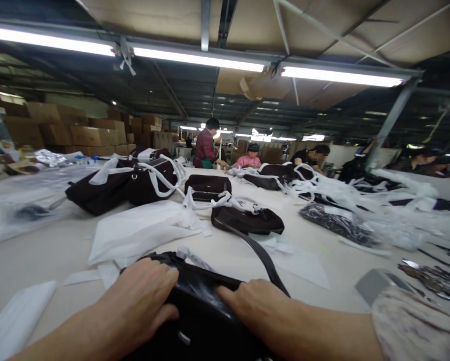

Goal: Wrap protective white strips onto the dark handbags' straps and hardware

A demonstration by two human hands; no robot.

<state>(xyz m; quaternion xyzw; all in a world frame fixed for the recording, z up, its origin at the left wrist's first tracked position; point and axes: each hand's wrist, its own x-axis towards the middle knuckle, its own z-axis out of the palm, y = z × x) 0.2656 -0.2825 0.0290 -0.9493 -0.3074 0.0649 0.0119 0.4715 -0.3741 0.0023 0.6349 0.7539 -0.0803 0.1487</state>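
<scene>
A black handbag [194,321] with a small silver mark on its front stands close to me at the table's near edge. My left hand [145,291] grips its upper left rim, fingers curled over the edge and thumb on the front. On the right, my right hand [255,306] is closed on the upper rim, with its thumb at the opening and the other fingers mostly hidden. Clear wrapping shows between the hands. A dark strap [262,253] curves up behind my right hand. Beyond lies another dark handbag [247,220] with white-wrapped handles.
More dark bags [149,180] with white-wrapped handles stand farther back on the table [270,195]. White paper sheets [142,225] lie ahead, dark plastic-wrapped goods [337,223] and metal parts [435,281] to the right. Several people work beyond; cartons [93,135] are stacked at the left.
</scene>
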